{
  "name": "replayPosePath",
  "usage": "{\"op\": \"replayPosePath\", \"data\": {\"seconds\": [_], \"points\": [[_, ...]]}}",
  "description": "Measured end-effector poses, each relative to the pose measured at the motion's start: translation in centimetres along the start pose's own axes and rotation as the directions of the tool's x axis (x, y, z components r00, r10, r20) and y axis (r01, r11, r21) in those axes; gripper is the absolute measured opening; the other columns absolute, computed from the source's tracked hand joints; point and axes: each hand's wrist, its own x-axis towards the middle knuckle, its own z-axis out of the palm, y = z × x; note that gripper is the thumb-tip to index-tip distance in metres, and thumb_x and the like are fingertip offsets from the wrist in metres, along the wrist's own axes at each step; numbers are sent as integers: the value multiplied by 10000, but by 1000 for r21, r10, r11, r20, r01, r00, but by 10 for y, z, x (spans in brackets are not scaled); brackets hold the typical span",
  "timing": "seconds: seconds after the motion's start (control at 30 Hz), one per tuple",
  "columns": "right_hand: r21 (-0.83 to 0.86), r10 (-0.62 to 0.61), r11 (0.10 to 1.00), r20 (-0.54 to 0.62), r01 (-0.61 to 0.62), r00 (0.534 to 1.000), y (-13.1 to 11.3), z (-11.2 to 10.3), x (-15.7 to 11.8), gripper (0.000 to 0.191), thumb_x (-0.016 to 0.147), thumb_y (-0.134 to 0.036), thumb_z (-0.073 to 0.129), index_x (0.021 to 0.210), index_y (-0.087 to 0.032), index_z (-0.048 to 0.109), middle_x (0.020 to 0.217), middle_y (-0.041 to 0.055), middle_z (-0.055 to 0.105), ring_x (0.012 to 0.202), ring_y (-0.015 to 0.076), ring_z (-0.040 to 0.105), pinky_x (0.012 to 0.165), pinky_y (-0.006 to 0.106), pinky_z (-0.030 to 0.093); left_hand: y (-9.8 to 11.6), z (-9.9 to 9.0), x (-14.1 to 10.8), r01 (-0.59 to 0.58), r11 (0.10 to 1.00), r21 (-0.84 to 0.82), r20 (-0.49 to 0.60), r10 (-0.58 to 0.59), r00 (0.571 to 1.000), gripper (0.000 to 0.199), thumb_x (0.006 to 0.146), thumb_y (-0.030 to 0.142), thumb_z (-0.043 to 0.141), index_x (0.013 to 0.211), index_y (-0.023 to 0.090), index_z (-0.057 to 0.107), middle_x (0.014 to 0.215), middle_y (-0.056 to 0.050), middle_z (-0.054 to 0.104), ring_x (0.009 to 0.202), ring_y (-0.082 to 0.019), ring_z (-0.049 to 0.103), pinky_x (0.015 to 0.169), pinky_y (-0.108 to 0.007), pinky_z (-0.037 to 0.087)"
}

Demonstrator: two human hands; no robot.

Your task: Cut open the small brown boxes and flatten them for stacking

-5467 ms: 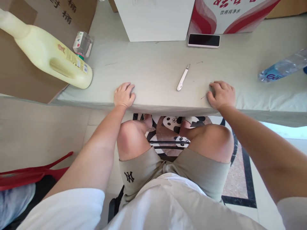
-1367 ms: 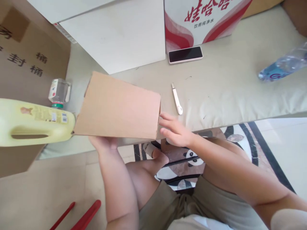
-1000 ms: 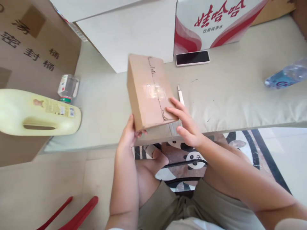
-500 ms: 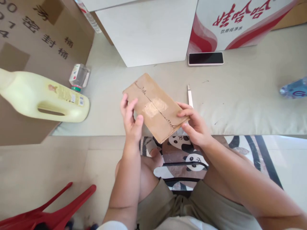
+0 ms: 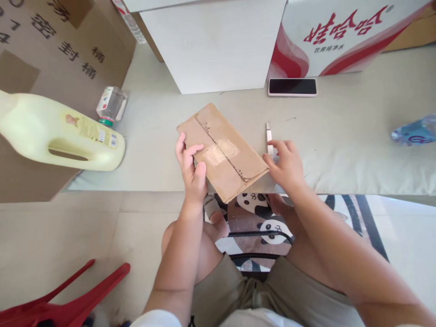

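My left hand [image 5: 193, 170] grips a small flat brown cardboard box [image 5: 235, 147] by its left edge, thumb and fingers around that side. A dark, ragged seam runs along the box's top face, crossed by a patch of clear tape. The box is tilted above the front edge of the cloth-covered surface. Just right of the box's corner, my right hand [image 5: 288, 165] has thumb and fingertips on the handle of a white utility knife [image 5: 269, 133]. The knife lies on the cloth, its tip pointing away from me; the handle's near end is partly hidden by the fingers.
Behind stand a white box [image 5: 214, 50] and a red-and-white carton [image 5: 327, 45], with a phone [image 5: 293, 87] before it. To the left are a large cardboard box [image 5: 112, 27], a yellow jug [image 5: 91, 136] and a clear bottle [image 5: 111, 105]. A blue-labelled bottle [image 5: 413, 131] lies right.
My right hand has let go of the box's right corner and moved slightly right and up, onto the knife handle. The left hand still holds the box.
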Motion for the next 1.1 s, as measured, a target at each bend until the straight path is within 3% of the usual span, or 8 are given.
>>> {"op": "replayPosePath", "data": {"seconds": [0.13,0.23,0.37,0.47,0.53,0.77,0.93,1.1], "points": [[-307,60,952,145,-12,988,8,4,19,521,829,-318,558,1327,-196,651,1075,185,664,956,363,637,867,548,515,1,0,-3,-5,1000,-29,8,5,1000,468,936,649,490,1132,250,635,1592,-113,376,1555,-315,298,1281,-528,236],[-278,146,957,200,-87,969,2,0,27,552,844,-248,491,1383,-213,605,997,147,709,871,313,640,794,461,510,-2,-1,-4,-29,999,-31,21,30,999,440,949,629,489,1155,267,632,1610,-93,358,1561,-313,288,1276,-526,248],[208,171,958,149,-199,974,-15,-17,29,373,867,-250,425,1123,-232,695,789,60,664,716,223,615,689,370,497,-4,-3,-5,-57,998,2,42,57,997,432,968,622,463,1172,276,624,1614,-93,357,1559,-310,296,1267,-528,269],[606,-17,795,-35,34,999,-35,-34,19,304,901,-294,421,1039,-252,689,781,35,639,702,200,625,658,361,512,-4,-2,-6,-58,998,10,42,58,997,433,973,620,459,1182,278,622,1616,-100,358,1547,-312,319,1251,-536,298],[694,-137,687,-166,215,977,-53,-44,8,275,915,-310,470,1081,-279,688,799,27,650,734,203,641,671,369,520,-4,-2,-7,-59,998,12,44,59,997,439,972,628,459,1187,282,621,1620,-100,355,1544,-312,328,1249,-542,304],[566,-336,718,-227,405,914,-87,-52,-17,246,792,-205,780,1006,-267,674,731,-23,594,577,118,495,516,289,366,-2,-5,-7,-59,998,19,79,57,995,425,987,613,448,1216,292,606,1639,-93,332,1551,-304,328,1247,-544,316],[522,-417,752,-96,402,904,-88,-50,-23,56,900,-276,649,928,-235,624,646,-46,500,503,86,404,471,271,297,-2,-5,-6,-85,996,34,79,82,994,467,984,646,423,1204,277,607,1631,-109,349,1544,-325,340,1247,-567,299],[354,-398,861,20,365,917,-99,-52,-26,187,837,-104,588,979,-217,634,576,-81,507,463,68,420,465,236,344,-2,-6,-6,-105,994,37,84,101,991,455,992,629,425,1215,276,605,1621,-113,355,1550,-331,327,1249,-577,290]]}}
